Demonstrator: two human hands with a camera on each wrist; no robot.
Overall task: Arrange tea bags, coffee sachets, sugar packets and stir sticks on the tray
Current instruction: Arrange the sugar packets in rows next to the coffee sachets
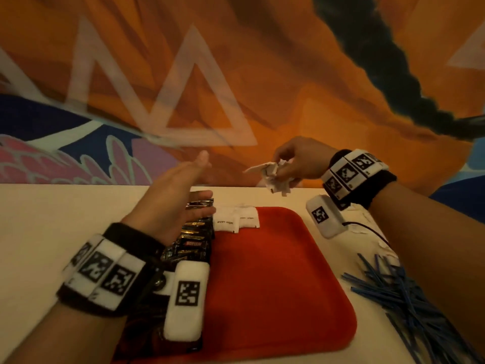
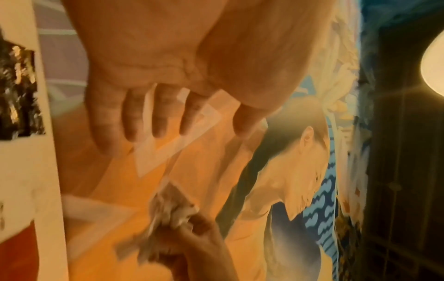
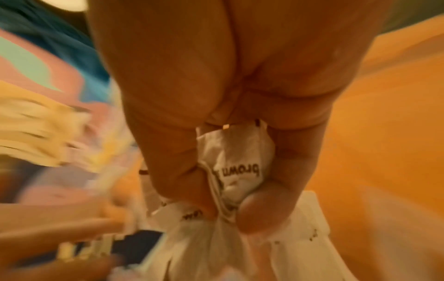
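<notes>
Head view shows the right hand clutching a crumpled bunch of white sugar packets, too bunched to count, above the far edge of the red tray, two sugar packets lying flat at its far-left corner, the left hand empty, fingers straight.

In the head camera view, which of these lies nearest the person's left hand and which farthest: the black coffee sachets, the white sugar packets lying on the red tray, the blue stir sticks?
From the left hand:
1. Coffee sachets, directly beneath it.
2. Sugar packets on the tray, just to its right, at the far edge.
3. Stir sticks, across the tray on the right.
</notes>
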